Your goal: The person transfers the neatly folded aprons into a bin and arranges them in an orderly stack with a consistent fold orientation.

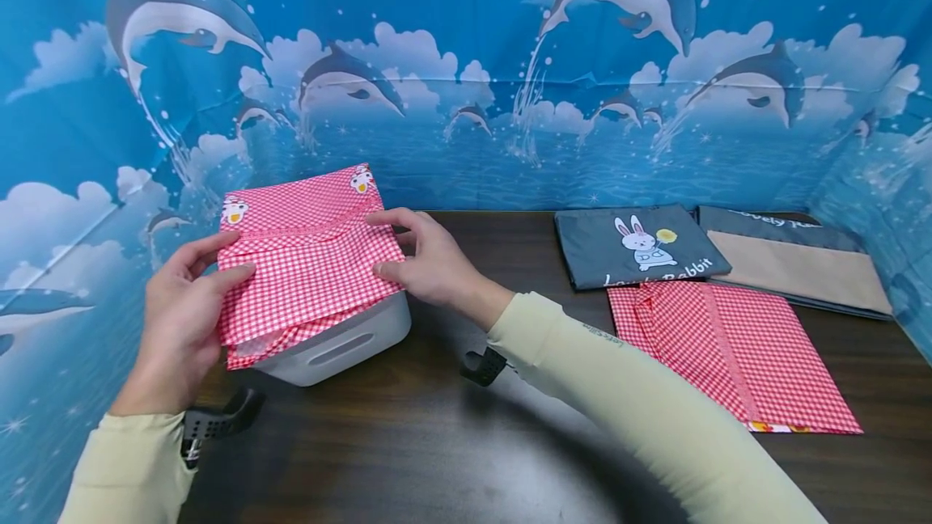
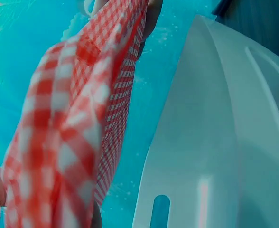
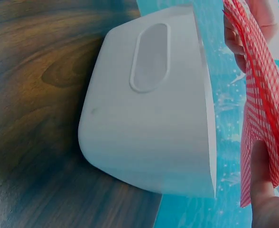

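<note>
A folded red-and-white checked cloth (image 1: 309,265) with small cartoon figures at its far corners is held up over a white plastic bin (image 1: 364,344). My left hand (image 1: 182,314) grips its left edge between thumb and fingers. On the right edge, my right hand (image 1: 429,257) pinches the cloth in the same way. Seen from the right wrist, the cloth (image 3: 267,95) hangs above the bin (image 3: 144,123), with a gap between them. The left wrist view shows its folded layers (image 2: 73,142) edge-on. What the bin contains is hidden beneath the cloth.
On the right of the dark wooden table (image 1: 408,443) lies another folded red checked cloth (image 1: 772,354). Partly over it is a dark grey folded piece with a rabbit print (image 1: 648,245). Beside that lies a grey-and-tan folded piece (image 1: 801,261). A dolphin-print backdrop (image 1: 466,103) stands behind.
</note>
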Available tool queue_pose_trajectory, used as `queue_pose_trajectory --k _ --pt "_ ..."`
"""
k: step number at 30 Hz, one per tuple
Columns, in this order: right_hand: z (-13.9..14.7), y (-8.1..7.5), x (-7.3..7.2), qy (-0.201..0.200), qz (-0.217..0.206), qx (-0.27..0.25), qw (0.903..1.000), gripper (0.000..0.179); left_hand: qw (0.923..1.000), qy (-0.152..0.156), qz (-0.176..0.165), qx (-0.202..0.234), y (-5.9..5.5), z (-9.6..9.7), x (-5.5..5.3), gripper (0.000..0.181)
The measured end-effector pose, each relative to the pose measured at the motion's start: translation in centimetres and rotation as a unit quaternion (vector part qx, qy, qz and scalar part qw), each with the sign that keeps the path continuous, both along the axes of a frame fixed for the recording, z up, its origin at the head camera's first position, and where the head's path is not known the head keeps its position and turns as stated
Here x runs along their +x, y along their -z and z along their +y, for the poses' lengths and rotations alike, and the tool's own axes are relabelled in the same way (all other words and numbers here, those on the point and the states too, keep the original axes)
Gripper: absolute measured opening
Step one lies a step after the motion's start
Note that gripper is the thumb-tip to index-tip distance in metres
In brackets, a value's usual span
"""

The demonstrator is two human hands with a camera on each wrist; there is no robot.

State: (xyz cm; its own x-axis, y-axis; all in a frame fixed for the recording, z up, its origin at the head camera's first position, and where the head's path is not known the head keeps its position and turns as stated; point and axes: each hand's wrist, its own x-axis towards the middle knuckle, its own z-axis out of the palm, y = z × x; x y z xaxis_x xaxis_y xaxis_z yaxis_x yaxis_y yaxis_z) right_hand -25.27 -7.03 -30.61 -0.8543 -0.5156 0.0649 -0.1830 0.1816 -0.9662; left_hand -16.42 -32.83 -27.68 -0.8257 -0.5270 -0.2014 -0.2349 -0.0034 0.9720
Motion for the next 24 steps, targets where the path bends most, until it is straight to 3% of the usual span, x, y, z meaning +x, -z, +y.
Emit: queue_pose_trajectory --k 6,15,24 --pt "-1.4 0.0 -0.2 0.008 -0.007 0.023 0.9997 0.054 0.9996 -0.022 -0.015 -0.008 -0.2 -1.1 -0.1 0.064" --pt "-2.1 -0.4 -0.9 -0.002 -0.032 0.017 0.9993 0.061 0.9993 -0.022 -0.025 -0.017 -0.1 -2.0 -1.5 0.062" --pt "-2.5 0.0 -1.3 -0.002 -0.050 0.018 0.9986 0.065 0.9991 -0.020 -0.036 -0.015 0.4 -2.2 -1.9 0.060"
